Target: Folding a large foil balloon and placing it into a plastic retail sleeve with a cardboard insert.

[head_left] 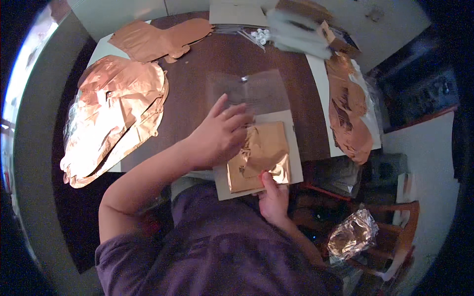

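Observation:
A folded copper-gold foil balloon (pixel 270 140) lies flat on a white card (pixel 295 153), near the front edge of the table. My right hand (pixel 274 200) grips both at the lower edge, thumb on top of the foil and fingers hidden beneath. A clear plastic sleeve (pixel 269 91) extends beyond the card's far end; whether it is joined to the card I cannot tell. Over the card's left side hovers my left hand (pixel 222 133), fingers apart and slightly blurred, with nothing visible in them.
Flat copper foil balloons lie on the dark table (pixel 190 84): a large one (pixel 116 108) left, another (pixel 158 39) far left, more (pixel 348 108) right. White caps (pixel 260 36), a plastic bundle (pixel 298 37) and an open box (pixel 340 39) stand behind. Crumpled foil (pixel 353 234) rests on a chair (pixel 412 222).

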Demonstrator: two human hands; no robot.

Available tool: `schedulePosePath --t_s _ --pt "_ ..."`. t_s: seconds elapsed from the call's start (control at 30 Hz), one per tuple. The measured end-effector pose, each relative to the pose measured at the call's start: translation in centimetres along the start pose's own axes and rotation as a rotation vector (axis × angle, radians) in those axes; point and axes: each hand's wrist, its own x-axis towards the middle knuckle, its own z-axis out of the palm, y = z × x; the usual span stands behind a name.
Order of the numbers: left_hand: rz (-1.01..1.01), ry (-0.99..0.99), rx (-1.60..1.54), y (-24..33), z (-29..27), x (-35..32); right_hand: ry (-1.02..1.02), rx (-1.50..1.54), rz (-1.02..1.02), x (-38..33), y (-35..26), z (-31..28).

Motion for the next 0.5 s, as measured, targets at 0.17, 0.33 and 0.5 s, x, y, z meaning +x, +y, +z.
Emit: schedulePosePath --t_s 0.17,0.33,0.5 --pt "-0.157 0.361 -0.122 1.3 -1.4 -2.8 0.0 -0.127 -0.127 -0.2 0.5 0.2" --pt "-1.171 0.865 -1.427 2.7 -1.2 -2.4 -0.005 0.057 -0.006 -0.9 0.1 1.6" --pt "-1.212 0.358 -1.622 3.9 -1.7 -3.4 -0.017 0.112 -0.075 -0.8 0.0 2.8"
